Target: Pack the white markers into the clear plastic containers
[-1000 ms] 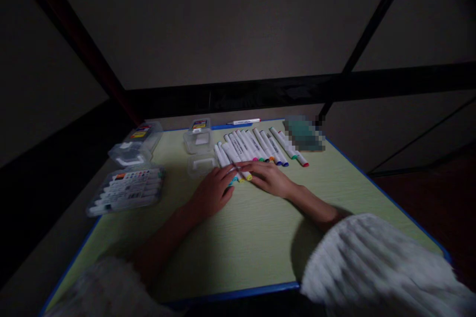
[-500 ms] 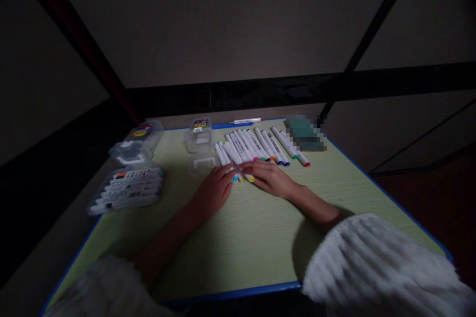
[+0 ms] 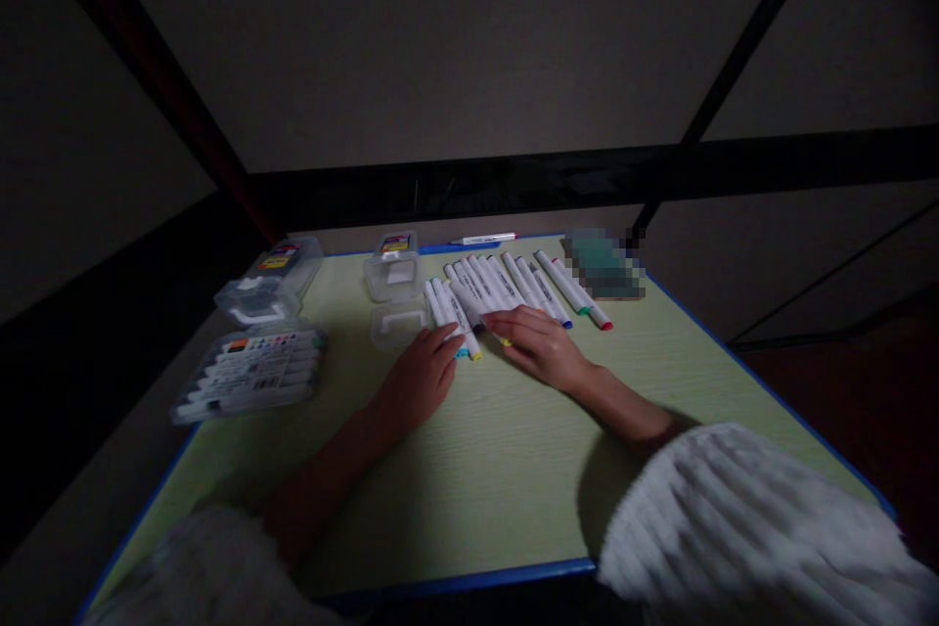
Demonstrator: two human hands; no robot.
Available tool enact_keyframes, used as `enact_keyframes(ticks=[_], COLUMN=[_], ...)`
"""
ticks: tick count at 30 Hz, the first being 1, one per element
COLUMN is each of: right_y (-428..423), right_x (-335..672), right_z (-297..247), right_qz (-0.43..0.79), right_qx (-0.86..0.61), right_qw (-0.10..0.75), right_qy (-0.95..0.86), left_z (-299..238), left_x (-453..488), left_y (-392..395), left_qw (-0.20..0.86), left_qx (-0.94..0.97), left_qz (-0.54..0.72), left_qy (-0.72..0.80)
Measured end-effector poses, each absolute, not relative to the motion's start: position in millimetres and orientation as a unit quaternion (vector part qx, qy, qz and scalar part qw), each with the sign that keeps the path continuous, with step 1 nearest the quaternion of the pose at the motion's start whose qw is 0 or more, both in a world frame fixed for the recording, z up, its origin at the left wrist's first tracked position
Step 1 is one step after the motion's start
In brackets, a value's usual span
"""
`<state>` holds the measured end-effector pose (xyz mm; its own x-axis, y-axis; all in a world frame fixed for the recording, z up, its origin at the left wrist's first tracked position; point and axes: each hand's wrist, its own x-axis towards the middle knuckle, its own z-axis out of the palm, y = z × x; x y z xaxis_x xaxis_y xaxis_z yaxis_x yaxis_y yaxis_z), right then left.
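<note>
My right hand (image 3: pixel 547 347) is closed around the lower end of a white marker with a yellow end (image 3: pixel 506 341), its fingers hiding part of it. That marker slants across the table, close to other markers. My left hand (image 3: pixel 420 375) rests with its fingertips on the lower end of a white marker with a light-blue end (image 3: pixel 461 351); thumb and fingers are apart. Beside it lies another marker with a yellow end (image 3: pixel 475 354). Several more white markers (image 3: pixel 480 280) with coloured ends lie side by side beyond my hands, some partly covered by my right hand.
At the left stand a filled clear marker case (image 3: pixel 253 372) and a clear handled box (image 3: pixel 275 279). A smaller clear box (image 3: pixel 394 269) lies open beyond my left hand. One marker (image 3: pixel 484 239) lies at the table's far edge. A blurred green object (image 3: pixel 602 262) is at the back right.
My right hand has moved slightly right with the yellow-ended marker, parting it from the other yellow-ended one. My left hand has shifted slightly left and down, staying at the light-blue-ended marker.
</note>
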<state>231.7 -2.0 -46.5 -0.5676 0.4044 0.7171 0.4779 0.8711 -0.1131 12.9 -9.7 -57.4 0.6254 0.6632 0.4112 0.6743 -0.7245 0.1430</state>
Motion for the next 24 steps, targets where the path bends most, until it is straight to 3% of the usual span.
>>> enact_keyframes(ticks=[24], right_y=[5.7], right_x=[227.0], right_z=[-54.9], right_qz=[0.053], right_qx=[-0.28], right_qw=[0.297], right_qy=[-0.911], left_z=[-51.8], left_x=[14.2], left_y=[-12.4], left_qw=[0.011], left_qx=[-0.897], left_qz=[-0.224], left_qy=[-0.38])
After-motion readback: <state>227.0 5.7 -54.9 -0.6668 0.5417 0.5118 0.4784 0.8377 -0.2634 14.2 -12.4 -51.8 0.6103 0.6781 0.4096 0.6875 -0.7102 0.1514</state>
